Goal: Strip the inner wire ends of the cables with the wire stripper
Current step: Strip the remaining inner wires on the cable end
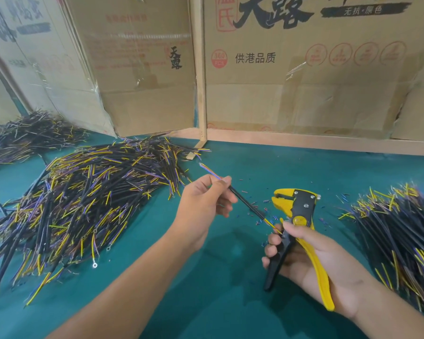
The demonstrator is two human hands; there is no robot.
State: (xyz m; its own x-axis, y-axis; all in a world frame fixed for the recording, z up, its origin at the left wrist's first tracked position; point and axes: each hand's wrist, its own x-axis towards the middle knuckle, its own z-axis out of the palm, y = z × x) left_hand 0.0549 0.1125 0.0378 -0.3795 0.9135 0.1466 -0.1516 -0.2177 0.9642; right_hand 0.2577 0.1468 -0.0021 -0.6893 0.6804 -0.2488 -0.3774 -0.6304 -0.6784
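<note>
Nearest, the right hand [309,263] has its fingers [271,252] curled round the handles of a yellow and black wire stripper [301,211], head pointing away. The left hand [203,206] pinches a black cable [245,203] between thumb and fingertips, its coloured wire ends reaching the right thumb. Snipped bits [255,209] dot the green surface [218,302]. Cable heaps lie left [78,196] and right [406,231]. Behind stand cardboard boxes [304,69].

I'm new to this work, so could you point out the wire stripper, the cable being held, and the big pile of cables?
wire stripper [301,206], head view, black head plate
cable [245,203], head view, black sheath mid-length
pile of cables [83,199], head view, middle of heap
</note>
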